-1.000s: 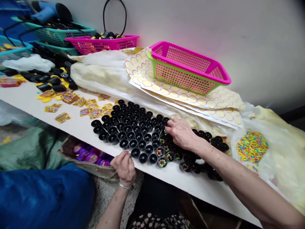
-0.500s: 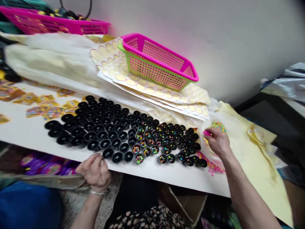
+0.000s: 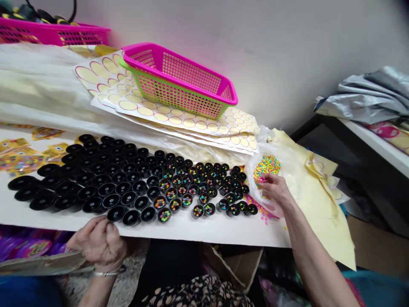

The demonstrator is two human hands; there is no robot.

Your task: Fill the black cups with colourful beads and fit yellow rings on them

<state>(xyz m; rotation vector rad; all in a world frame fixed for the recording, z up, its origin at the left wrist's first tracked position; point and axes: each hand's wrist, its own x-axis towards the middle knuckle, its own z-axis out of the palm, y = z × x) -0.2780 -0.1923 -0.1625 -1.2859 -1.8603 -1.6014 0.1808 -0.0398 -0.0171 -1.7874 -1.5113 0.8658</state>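
My right hand [image 3: 275, 187] is closed on a small pink piece [image 3: 262, 180], mostly covered by the fingers. It is at the clear plastic bag [image 3: 255, 161] of tiny multicoloured candies [image 3: 267, 165], at the right of the table. My left hand [image 3: 100, 239] is curled into a fist at the table's front edge, beside the nearest black cups [image 3: 115, 213]; whatever it may hold is hidden. Many round black cups stand upright in packed rows. Those toward the right contain coloured candies [image 3: 164, 215], while the left ones show bare black insides.
A pink and green basket [image 3: 182, 91] stands on sheets of round stickers [image 3: 172, 114] behind the cups. Yellow printed packets [image 3: 28, 162] lie at left. Pink bits [image 3: 264, 216] are scattered beside the bag. Below the table edge are purple packages [image 3: 35, 247] and a cardboard box [image 3: 238, 266].
The view has turned right, so the table's contents appear farther left. My right hand has moved with the pink piece to the candies in the bag. My left hand remains a fist at the edge.
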